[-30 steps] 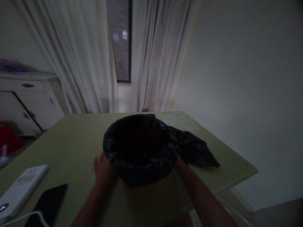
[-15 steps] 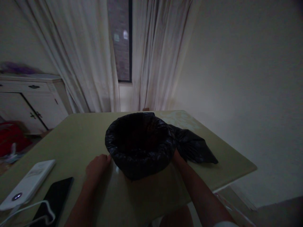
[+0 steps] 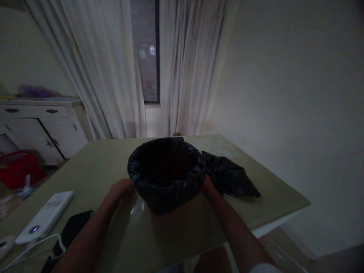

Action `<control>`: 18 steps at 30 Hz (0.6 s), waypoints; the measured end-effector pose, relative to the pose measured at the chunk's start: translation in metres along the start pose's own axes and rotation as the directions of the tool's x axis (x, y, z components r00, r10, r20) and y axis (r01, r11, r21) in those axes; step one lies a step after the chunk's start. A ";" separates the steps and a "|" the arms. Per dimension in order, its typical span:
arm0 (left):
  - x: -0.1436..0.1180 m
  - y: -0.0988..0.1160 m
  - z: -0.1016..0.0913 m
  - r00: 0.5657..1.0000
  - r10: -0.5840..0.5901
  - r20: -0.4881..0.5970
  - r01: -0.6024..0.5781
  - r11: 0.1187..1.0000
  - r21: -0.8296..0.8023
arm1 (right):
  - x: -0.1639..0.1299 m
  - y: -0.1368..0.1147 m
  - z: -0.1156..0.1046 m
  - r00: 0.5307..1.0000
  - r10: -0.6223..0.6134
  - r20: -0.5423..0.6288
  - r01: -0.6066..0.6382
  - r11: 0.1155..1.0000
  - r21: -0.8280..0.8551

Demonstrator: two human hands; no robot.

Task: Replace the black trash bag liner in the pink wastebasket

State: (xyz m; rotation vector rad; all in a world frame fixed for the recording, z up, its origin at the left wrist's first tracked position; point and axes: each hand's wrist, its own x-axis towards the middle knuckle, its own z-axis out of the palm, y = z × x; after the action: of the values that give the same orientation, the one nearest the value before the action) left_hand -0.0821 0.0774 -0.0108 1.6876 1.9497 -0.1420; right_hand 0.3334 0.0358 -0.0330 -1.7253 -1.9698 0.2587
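A trash bin lined with a black plastic bag (image 3: 167, 197) stands on the table in front of me, its mouth facing up. The bag is folded over the rim, and the inside is too dark to make out. My left hand (image 3: 123, 188) is at the bin's left side, below the rim, with its fingertips hidden behind it. On the opposite side, my right hand (image 3: 207, 185) reaches under the folded rim, mostly covered by the bag. Both hands hold the bin between them. Another crumpled black plastic bag (image 3: 231, 176) lies just right of the bin.
A greenish tabletop (image 3: 105, 159) spreads around the bin. To the left lie a white device (image 3: 47, 216) with a cable (image 3: 36, 242) and a black phone (image 3: 72, 231), partly behind my left forearm. Curtains (image 3: 108, 68), a white cabinet (image 3: 61, 132) and a wall surround the table.
My left hand has moved in against the bin's side. The bin has shifted slightly left, away from the loose black bag. The camera view has turned a little left.
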 end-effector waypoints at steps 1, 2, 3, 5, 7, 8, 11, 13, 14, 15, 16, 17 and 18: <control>0.003 0.001 -0.001 0.999 -0.005 0.050 0.006 1.000 -0.008 | 0.000 0.000 0.000 1.000 0.006 0.000 -0.006 1.000 0.002; 0.007 0.002 -0.001 0.996 -0.009 0.089 0.010 1.000 -0.014 | 0.000 0.001 0.001 1.000 0.003 -0.004 -0.003 1.000 0.005; 0.010 0.003 -0.001 0.993 -0.013 0.118 0.015 1.000 -0.017 | 0.000 0.001 0.001 1.000 -0.001 -0.010 0.001 1.000 0.007; 0.017 0.004 -0.001 0.985 -0.027 0.170 0.030 0.999 -0.015 | 0.000 0.002 0.002 1.000 -0.005 -0.025 0.005 1.000 0.012; 0.023 0.004 -0.002 0.974 -0.052 0.219 0.053 0.999 0.001 | 0.000 0.002 0.002 1.000 0.013 -0.027 -0.012 1.000 0.017; 0.026 0.004 -0.003 0.968 -0.071 0.241 0.070 0.997 0.015 | 0.000 0.001 0.001 0.999 0.024 -0.028 -0.023 1.000 0.020; 0.031 0.005 -0.006 0.949 -0.138 0.285 0.125 0.990 0.062 | 0.000 -0.002 0.000 0.998 0.050 -0.026 -0.049 0.998 0.032; 0.031 0.005 -0.008 0.942 -0.171 0.288 0.154 0.985 0.079 | 0.000 -0.004 -0.002 0.998 0.060 -0.025 -0.058 0.997 0.048; 0.031 0.005 -0.008 0.944 -0.177 0.280 0.162 0.984 0.079 | 0.000 -0.005 -0.003 0.998 0.062 -0.023 -0.061 0.997 0.057; 0.030 0.005 -0.008 0.948 -0.178 0.263 0.164 0.984 0.074 | 0.000 -0.005 -0.004 0.998 0.063 -0.019 -0.062 0.996 0.064; 0.029 0.004 -0.007 0.957 -0.171 0.236 0.160 0.985 0.063 | 0.000 -0.006 -0.004 0.998 0.060 -0.016 -0.059 0.996 0.068; 0.028 0.004 -0.006 0.972 -0.149 0.180 0.144 0.989 0.039 | 0.000 -0.006 -0.005 0.998 0.058 -0.011 -0.057 0.996 0.070; 0.027 0.003 -0.005 0.986 -0.124 0.116 0.123 0.992 0.014 | 0.000 -0.006 -0.005 0.998 0.065 -0.005 -0.064 0.996 0.069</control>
State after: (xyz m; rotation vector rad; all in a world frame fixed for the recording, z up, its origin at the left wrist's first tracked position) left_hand -0.0823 0.1036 -0.0184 1.5271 1.9676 -0.2870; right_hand 0.3306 0.0338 -0.0262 -1.7454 -1.8799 0.3384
